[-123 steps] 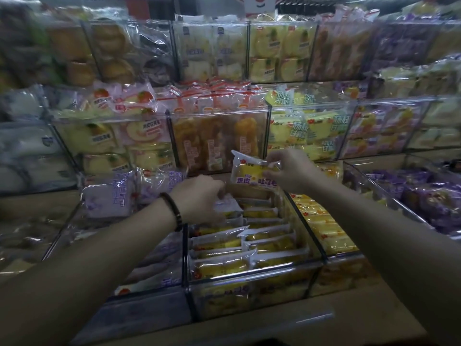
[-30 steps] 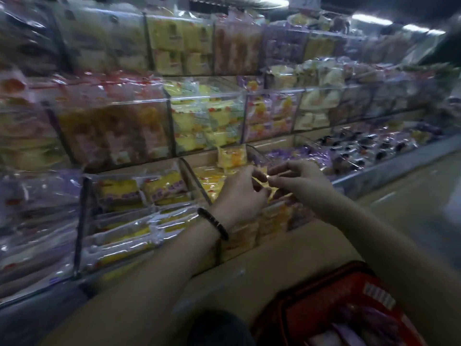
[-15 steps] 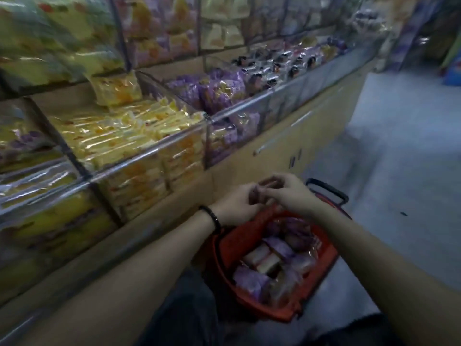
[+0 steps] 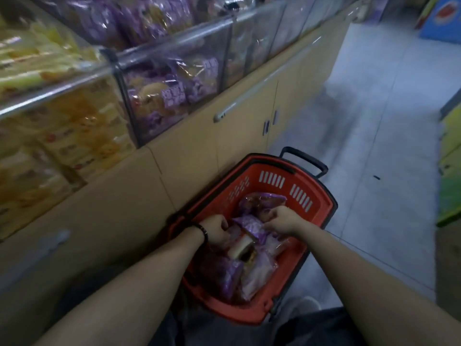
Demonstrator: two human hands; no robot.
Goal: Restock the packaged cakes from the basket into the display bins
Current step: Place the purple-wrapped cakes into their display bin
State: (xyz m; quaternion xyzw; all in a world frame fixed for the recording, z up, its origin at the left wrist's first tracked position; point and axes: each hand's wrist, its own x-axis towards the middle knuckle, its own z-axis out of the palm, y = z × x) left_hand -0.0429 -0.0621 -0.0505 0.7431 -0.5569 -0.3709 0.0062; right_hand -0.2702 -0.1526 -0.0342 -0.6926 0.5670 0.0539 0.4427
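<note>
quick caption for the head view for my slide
Left hand and right hand dig among purple-wrapped packaged cakes in a red plastic shopping basket on the grey tiled floor beside clear display bins.

My 1 head-worn wide-angle camera looks steeply down and forward, close over the red basket (image 4: 321, 208) on the aisle floor (image 4: 374, 146), display bins (image 4: 174, 37) at left.
</note>
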